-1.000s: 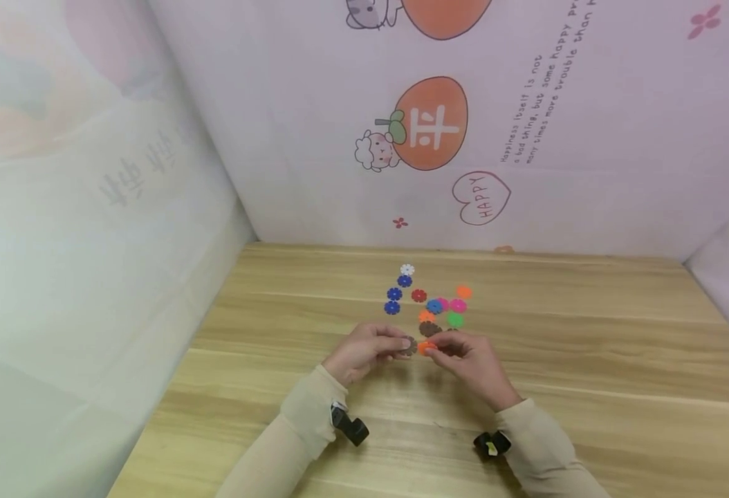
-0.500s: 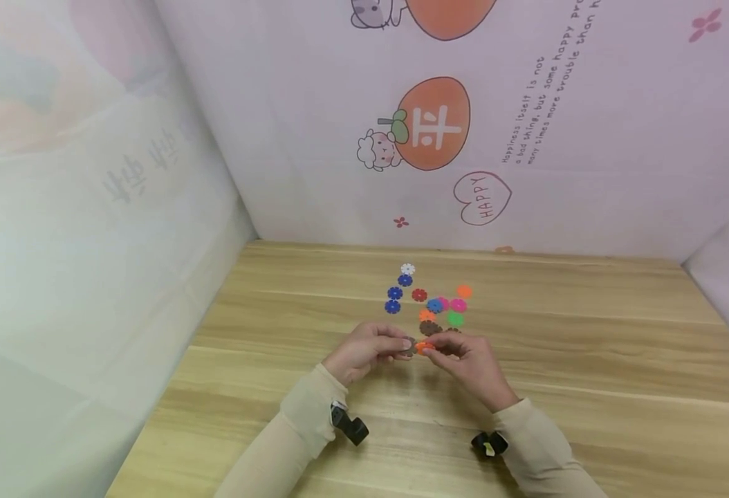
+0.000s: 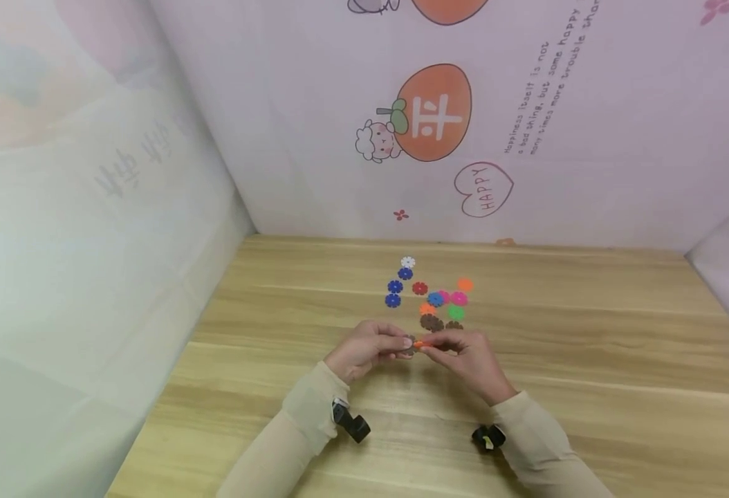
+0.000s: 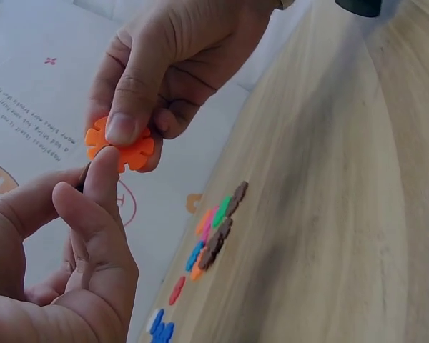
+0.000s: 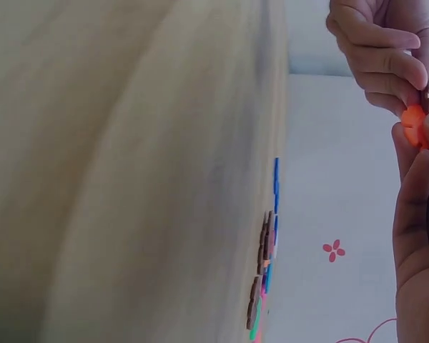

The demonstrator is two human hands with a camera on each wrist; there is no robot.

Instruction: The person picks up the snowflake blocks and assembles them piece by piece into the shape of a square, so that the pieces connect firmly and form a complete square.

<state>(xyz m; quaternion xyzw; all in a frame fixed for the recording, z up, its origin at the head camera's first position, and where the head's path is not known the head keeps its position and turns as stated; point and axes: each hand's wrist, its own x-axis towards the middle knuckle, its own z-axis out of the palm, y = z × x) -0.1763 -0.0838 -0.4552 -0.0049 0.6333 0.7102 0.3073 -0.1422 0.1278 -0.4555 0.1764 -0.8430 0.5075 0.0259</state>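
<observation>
In the head view, my left hand (image 3: 367, 349) pinches a brown notched snowflake disc (image 3: 409, 345) between thumb and fingers, above the table. Facing it, my right hand (image 3: 467, 360) pinches an orange snowflake disc (image 3: 418, 344), turned nearly edge-on. The rims of the two discs meet. The left wrist view shows the orange disc (image 4: 140, 152) face-on under the right thumb, while only a dark sliver of the brown disc (image 4: 82, 179) shows beside the left fingers. From the right wrist, the brown disc (image 5: 427, 100) stands crosswise to the orange disc (image 5: 415, 127); how deep they interlock is hidden.
Loose snowflake discs lie beyond the hands on the wooden table (image 3: 588, 332): dark blue ones (image 3: 395, 286), a white one (image 3: 408, 262), a red one (image 3: 420, 288), a green one (image 3: 456, 312), several pink, orange and brown (image 3: 431, 322). A printed cloth wall (image 3: 315, 159) stands behind.
My right hand has brought the orange disc left against the brown disc and turned it from flat to nearly edge-on. My left hand stays nearly still. The head view has tilted slightly down.
</observation>
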